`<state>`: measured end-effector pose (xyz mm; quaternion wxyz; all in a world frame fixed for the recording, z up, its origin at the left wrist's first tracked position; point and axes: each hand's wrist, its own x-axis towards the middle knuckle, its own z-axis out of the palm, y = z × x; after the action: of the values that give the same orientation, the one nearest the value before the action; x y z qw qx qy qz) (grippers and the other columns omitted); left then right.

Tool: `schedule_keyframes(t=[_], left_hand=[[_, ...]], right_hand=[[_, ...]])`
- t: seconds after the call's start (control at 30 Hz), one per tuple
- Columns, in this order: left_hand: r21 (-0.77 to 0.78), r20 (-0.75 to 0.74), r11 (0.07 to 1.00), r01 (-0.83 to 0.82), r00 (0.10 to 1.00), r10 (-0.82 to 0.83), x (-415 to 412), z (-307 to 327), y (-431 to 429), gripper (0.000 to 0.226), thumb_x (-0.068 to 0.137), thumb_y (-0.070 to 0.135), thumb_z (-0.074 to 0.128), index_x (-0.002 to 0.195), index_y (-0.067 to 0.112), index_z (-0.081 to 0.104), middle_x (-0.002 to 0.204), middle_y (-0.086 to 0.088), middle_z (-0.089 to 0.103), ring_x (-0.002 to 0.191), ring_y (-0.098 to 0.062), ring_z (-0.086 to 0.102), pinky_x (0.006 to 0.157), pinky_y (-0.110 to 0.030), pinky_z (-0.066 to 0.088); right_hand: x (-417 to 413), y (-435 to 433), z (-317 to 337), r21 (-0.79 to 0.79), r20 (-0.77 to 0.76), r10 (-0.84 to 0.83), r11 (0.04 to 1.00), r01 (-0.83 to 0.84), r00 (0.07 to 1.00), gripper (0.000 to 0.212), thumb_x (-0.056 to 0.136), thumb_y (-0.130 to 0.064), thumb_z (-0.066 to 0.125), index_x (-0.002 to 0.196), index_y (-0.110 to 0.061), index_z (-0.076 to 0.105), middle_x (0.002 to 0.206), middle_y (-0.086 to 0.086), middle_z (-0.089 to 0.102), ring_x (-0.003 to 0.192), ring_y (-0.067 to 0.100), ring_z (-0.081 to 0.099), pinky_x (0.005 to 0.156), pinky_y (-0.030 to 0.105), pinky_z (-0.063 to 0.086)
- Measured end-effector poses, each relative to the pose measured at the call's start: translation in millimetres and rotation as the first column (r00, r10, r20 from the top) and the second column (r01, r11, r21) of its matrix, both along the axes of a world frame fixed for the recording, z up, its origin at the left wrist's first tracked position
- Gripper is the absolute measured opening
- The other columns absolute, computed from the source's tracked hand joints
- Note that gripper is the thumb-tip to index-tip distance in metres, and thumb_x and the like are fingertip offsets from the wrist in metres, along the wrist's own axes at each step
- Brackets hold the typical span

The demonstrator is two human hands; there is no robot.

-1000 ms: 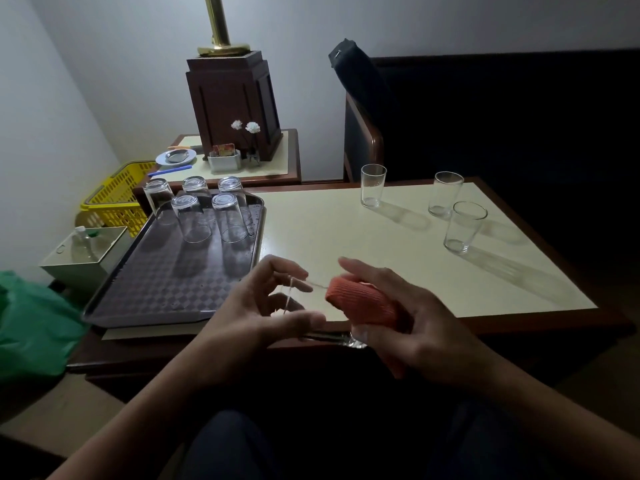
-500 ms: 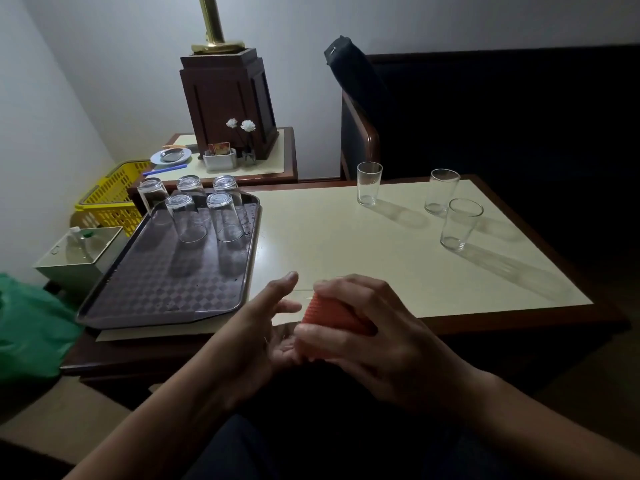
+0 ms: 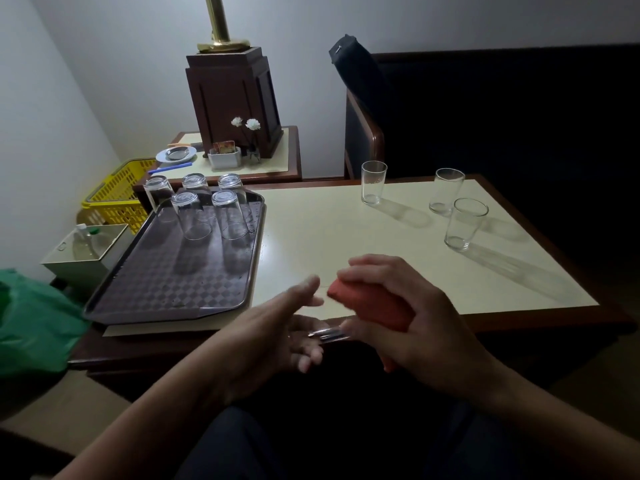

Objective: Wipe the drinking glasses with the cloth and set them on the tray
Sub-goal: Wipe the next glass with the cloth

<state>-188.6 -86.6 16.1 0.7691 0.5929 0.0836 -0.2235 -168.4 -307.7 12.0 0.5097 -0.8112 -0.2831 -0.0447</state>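
Observation:
My right hand (image 3: 426, 327) grips an orange cloth (image 3: 370, 306) bunched around a clear drinking glass (image 3: 329, 335) held sideways over the table's near edge. Only the glass's shiny end shows below the cloth. My left hand (image 3: 277, 330) lies beside it with palm up and fingers straight, touching that end of the glass. A dark patterned tray (image 3: 166, 282) sits on the left of the table, with several glasses (image 3: 194, 216) upside down at its far end. Three upright glasses (image 3: 373, 181) (image 3: 446, 192) (image 3: 464, 223) stand at the table's far right.
The cream table top (image 3: 346, 237) has a dark wood rim. Behind it are a chair (image 3: 363, 140) and a side table with a wooden lamp base (image 3: 235, 105). A yellow basket (image 3: 117, 192), a pale box (image 3: 86, 251) and a green bag (image 3: 31, 323) lie at the left.
My left hand let go of the glass and opened flat beside it. My right hand took the cloth-wrapped glass and turned it, shifting slightly right and up.

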Motion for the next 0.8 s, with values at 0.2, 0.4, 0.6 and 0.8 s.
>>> schedule_keyframes(t=[0.2, 0.4, 0.6, 0.8], left_hand=[[0.353, 0.528, 0.935, -0.040, 0.833, -0.164, -5, 11, 16, 0.067, 0.073, 0.001, 0.090, 0.130, 0.024, 0.063, 0.121, -0.011, 0.063, 0.089, -0.027, 0.062, 0.081, -0.039, 0.057], [-0.014, 0.096, 0.989, -0.146, 0.985, 0.147, 4, 1, 1, 0.063, 0.075, 0.030, 0.080, 0.132, 0.015, 0.059, 0.128, -0.021, 0.063, 0.092, -0.031, 0.076, 0.084, -0.039, 0.064], [0.059, 0.288, 0.990, -0.126, 0.952, 0.104, 4, -6, 8, 0.069, 0.074, 0.000, 0.087, 0.135, 0.007, 0.057, 0.130, -0.020, 0.067, 0.098, -0.031, 0.070, 0.089, -0.039, 0.062], [-0.173, 0.171, 0.965, -0.197, 0.959, 0.227, 7, -20, -8, 0.048, 0.078, 0.023, 0.073, 0.123, 0.008, 0.069, 0.114, -0.014, 0.075, 0.100, -0.025, 0.070, 0.080, -0.037, 0.057]], right_hand=[[9, 2, -1, 0.368, -0.578, 0.262, 0.929, -0.039, 0.773, 0.046, 0.080, -0.026, 0.089, 0.123, -0.037, 0.075, 0.131, 0.010, 0.069, 0.114, 0.030, 0.073, 0.090, 0.048, 0.065], [6, 2, -5, 0.167, -0.213, -0.026, 0.984, 0.063, 0.977, 0.051, 0.079, -0.029, 0.090, 0.126, -0.038, 0.072, 0.130, -0.005, 0.071, 0.105, 0.010, 0.073, 0.079, 0.021, 0.059], [1, 12, -16, 0.292, -0.469, 0.087, 0.954, 0.062, 0.879, 0.043, 0.087, -0.041, 0.080, 0.128, -0.038, 0.071, 0.130, -0.001, 0.071, 0.105, 0.018, 0.075, 0.095, 0.043, 0.063], [-7, 29, -13, 0.543, -0.790, 0.458, 0.831, 0.118, 0.408, 0.048, 0.103, -0.045, 0.049, 0.138, -0.016, 0.066, 0.129, 0.017, 0.074, 0.111, 0.032, 0.073, 0.098, 0.057, 0.059]])
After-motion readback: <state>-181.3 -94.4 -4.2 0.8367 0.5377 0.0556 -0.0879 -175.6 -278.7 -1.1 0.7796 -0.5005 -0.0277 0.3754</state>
